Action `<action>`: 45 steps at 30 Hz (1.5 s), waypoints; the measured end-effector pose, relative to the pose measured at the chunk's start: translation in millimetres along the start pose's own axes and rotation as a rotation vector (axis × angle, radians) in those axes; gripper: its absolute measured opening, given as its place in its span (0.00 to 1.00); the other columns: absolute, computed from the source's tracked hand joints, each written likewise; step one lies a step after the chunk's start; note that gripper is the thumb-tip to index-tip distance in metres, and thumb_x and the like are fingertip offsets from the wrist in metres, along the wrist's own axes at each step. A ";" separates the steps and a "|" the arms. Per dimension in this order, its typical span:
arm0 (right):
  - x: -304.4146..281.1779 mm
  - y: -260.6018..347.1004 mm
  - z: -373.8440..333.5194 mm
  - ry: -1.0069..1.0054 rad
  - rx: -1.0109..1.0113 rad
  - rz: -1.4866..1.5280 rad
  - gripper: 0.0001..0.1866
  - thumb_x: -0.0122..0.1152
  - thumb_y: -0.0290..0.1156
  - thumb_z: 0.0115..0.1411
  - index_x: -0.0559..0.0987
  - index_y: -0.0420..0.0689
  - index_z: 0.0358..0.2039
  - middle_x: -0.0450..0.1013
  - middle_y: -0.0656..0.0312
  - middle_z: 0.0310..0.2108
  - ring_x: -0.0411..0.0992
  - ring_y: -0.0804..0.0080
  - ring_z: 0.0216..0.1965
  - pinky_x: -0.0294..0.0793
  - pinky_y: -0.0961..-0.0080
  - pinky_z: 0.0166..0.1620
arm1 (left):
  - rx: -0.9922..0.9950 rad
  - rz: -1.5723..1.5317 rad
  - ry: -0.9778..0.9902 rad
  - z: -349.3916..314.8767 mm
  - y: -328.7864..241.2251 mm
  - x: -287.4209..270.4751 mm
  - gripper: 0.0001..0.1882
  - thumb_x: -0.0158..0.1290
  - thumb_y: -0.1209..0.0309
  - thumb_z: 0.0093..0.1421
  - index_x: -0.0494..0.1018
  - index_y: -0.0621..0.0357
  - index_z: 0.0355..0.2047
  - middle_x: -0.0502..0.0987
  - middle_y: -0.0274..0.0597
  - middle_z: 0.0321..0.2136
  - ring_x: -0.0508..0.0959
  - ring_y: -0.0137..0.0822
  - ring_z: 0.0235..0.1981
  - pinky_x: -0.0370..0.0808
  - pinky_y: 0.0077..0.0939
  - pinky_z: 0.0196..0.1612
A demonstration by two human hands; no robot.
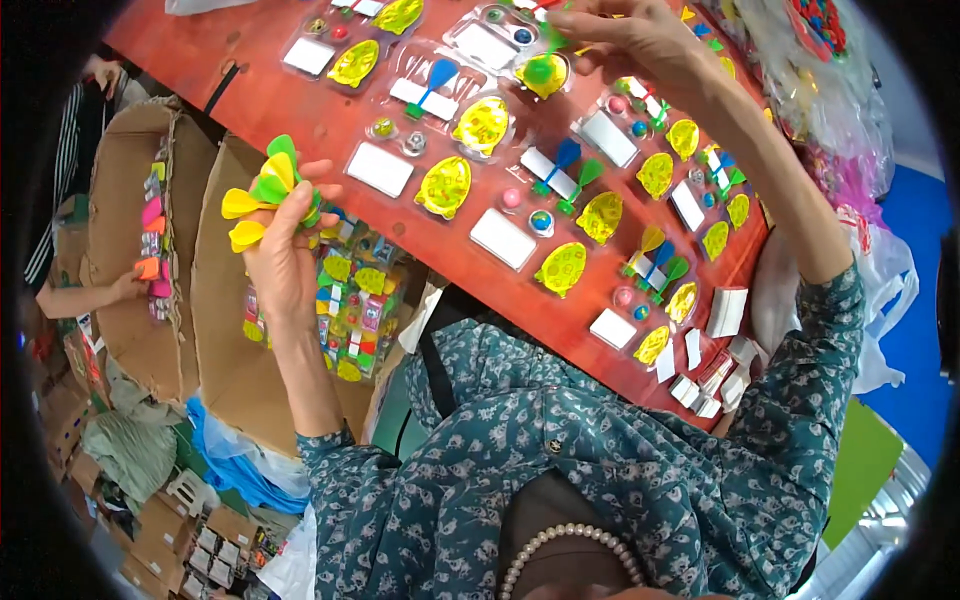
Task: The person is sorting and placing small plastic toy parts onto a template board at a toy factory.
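At far left, one co-worker's hand (pixel 128 286) is at a row of packs (pixel 153 225) in the first carton (pixel 118 190); a second carton (pixel 215 275) contains packed sets (pixel 350 300). Next, the left hand (pixel 283 243) grasps dart-shaped pieces (pixel 268 188), at least three yellow and two green, by the red table's (pixel 280 110) edge. On the table, one blue dart (pixel 441 74) lies in a tray. The right hand (pixel 640 40) hovers near one blurred green piece (pixel 541 68); I cannot tell whether its grip is closed. A lower tray (pixel 545 243) has two darts, blue and green.
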State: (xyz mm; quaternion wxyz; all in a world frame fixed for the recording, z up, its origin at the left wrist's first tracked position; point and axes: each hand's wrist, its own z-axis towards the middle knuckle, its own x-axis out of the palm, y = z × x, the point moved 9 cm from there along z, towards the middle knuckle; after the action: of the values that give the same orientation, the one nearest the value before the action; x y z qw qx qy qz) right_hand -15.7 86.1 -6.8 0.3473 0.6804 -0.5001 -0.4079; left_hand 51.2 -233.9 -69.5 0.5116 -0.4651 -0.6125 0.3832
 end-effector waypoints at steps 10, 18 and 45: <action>60.6 0.1 11.0 -0.064 -0.237 -0.238 0.12 0.64 0.33 0.54 0.73 0.38 0.21 0.74 0.57 0.17 0.72 0.78 0.18 0.71 0.81 0.19 | -0.006 -0.077 0.001 -11.8 14.2 20.6 0.18 0.52 0.76 0.57 0.65 0.63 0.48 0.76 0.49 0.38 0.78 0.33 0.33 0.76 0.20 0.28; 64.5 -10.3 32.8 -0.200 -0.398 -0.425 0.15 0.68 0.33 0.48 0.74 0.35 0.18 0.73 0.54 0.17 0.72 0.72 0.19 0.70 0.77 0.20 | 0.048 -0.059 0.099 4.9 13.4 48.2 0.17 0.50 0.74 0.58 0.66 0.65 0.48 0.76 0.49 0.40 0.78 0.33 0.35 0.76 0.19 0.30; 121.1 49.8 -3.2 0.238 -0.688 -0.062 0.15 0.58 0.40 0.56 0.78 0.39 0.27 0.73 0.60 0.19 0.69 0.69 0.21 0.67 0.74 0.23 | -0.103 -0.263 0.225 19.5 27.6 77.6 0.16 0.55 0.74 0.56 0.69 0.66 0.45 0.77 0.45 0.36 0.79 0.34 0.31 0.77 0.23 0.30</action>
State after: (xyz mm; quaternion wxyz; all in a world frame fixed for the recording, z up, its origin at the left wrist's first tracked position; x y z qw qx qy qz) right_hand -12.3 -43.3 13.3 0.5988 0.5814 -0.2690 -0.4806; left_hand 33.5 -151.6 -78.1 0.5980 -0.4465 -0.6257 0.2268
